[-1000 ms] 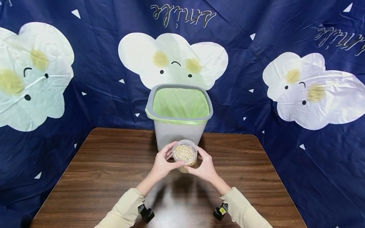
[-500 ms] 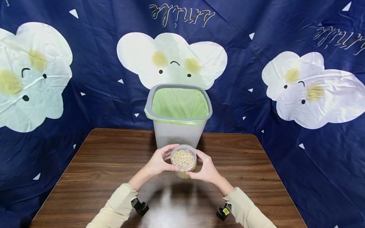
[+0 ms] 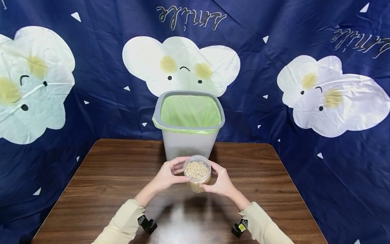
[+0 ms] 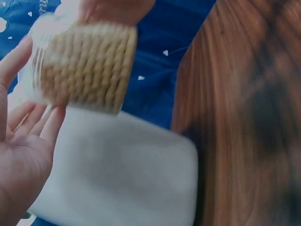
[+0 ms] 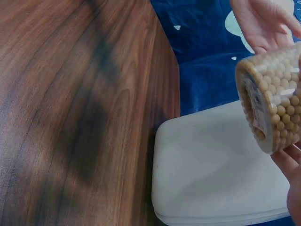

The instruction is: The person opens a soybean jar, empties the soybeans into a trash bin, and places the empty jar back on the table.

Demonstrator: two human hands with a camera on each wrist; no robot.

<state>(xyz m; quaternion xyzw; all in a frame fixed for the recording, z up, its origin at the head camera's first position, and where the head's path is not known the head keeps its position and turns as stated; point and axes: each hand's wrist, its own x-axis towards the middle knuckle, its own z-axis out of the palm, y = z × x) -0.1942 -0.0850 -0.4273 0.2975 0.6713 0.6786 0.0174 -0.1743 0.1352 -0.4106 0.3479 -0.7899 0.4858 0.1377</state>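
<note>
A clear round plastic jar (image 3: 197,176), filled with small beige balls like dried beans, is held upright between both hands in the head view. My left hand (image 3: 167,174) has its fingers and thumb around the jar's left side near the clear top rim, with its palm apart from the wall. Lower on the right, my right hand (image 3: 220,181) grips the jar's body, thumb across the front. In the left wrist view the beans (image 4: 89,66) look blurred through the wall. The right wrist view shows a label (image 5: 256,106) on the jar's base. Some fingertips are hidden behind the jar.
Just behind the jar stands a grey bin (image 3: 190,140) with a green liner (image 3: 190,110), at the back of the brown wooden table (image 3: 122,176). A dark blue cloth (image 3: 262,61) with white clouds surrounds the table on the visible sides.
The jar and both hands have come slightly nearer, away from the bin. My left hand and forearm have shifted left, and its thumb has moved back along the rim.
</note>
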